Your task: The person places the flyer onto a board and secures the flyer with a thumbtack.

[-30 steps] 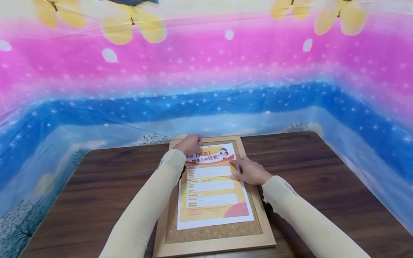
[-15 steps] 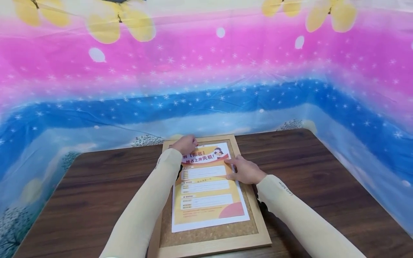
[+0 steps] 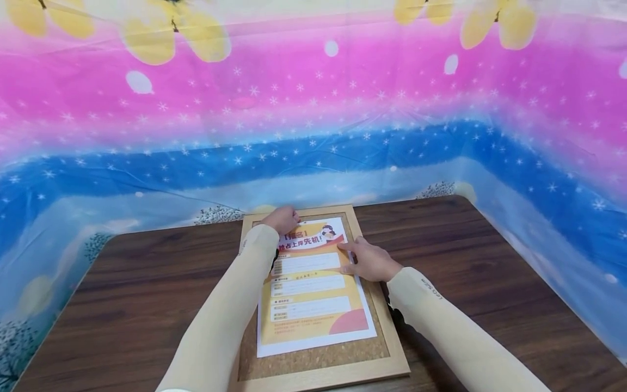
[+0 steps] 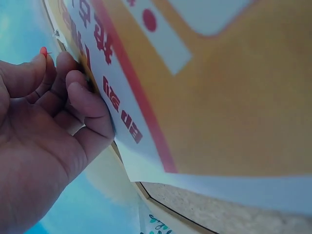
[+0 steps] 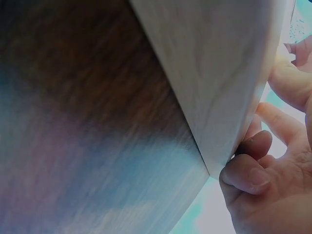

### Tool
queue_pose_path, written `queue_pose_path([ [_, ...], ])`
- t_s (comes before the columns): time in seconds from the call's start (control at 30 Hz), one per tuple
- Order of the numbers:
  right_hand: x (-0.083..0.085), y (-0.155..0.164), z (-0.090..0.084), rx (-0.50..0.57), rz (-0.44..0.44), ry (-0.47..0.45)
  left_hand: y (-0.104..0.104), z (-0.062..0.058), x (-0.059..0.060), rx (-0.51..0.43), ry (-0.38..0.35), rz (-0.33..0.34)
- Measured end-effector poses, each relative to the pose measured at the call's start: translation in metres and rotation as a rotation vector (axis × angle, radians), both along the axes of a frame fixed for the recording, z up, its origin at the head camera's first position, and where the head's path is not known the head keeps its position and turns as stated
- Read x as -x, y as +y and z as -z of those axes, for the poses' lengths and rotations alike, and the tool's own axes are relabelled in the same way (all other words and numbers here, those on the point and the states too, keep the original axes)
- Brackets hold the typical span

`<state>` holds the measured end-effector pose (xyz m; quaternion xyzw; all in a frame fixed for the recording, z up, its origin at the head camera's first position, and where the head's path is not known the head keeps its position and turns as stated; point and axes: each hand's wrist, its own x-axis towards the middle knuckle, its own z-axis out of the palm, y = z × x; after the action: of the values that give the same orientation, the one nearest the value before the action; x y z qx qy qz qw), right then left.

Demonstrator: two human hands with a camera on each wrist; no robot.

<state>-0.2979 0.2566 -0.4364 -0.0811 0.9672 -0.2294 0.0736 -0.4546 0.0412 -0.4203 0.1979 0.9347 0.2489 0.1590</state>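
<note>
A printed poster (image 3: 313,291) in yellow, white and red lies on a cork board (image 3: 323,356) with a light wooden frame (image 3: 338,377). At the top left of the poster is my left hand (image 3: 282,220). In the left wrist view its thumb and index finger pinch a red push pin (image 4: 43,50), with the needle facing the sheet. My right hand (image 3: 370,259) rests at the poster's right edge, thumb and index finger spread on the paper. Its lower fingers (image 5: 251,173) sit against the frame's side in the right wrist view.
Under the board is a dark wooden table (image 3: 161,283), its far edge close behind the frame's top. A colourful printed cloth (image 3: 303,109) hangs around the back and sides. Pale sleeves cover both forearms.
The head view has shifted slightly, so board and hands appear a little further left. Both hands keep nearly the same places on the poster.
</note>
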Motion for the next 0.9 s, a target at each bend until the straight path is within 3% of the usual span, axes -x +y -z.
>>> queue_pose_path([
  [0.47,0.000,0.000,0.000,-0.001,-0.033,0.015,0.009,-0.001,-0.005,0.106,0.050,-0.029],
  [0.63,-0.002,0.002,0.004,0.022,-0.042,0.009,0.015,0.004,-0.001,0.153,0.013,-0.053],
  [0.9,-0.002,0.000,0.000,0.023,-0.045,0.012,0.014,0.002,-0.001,0.130,-0.029,-0.098],
])
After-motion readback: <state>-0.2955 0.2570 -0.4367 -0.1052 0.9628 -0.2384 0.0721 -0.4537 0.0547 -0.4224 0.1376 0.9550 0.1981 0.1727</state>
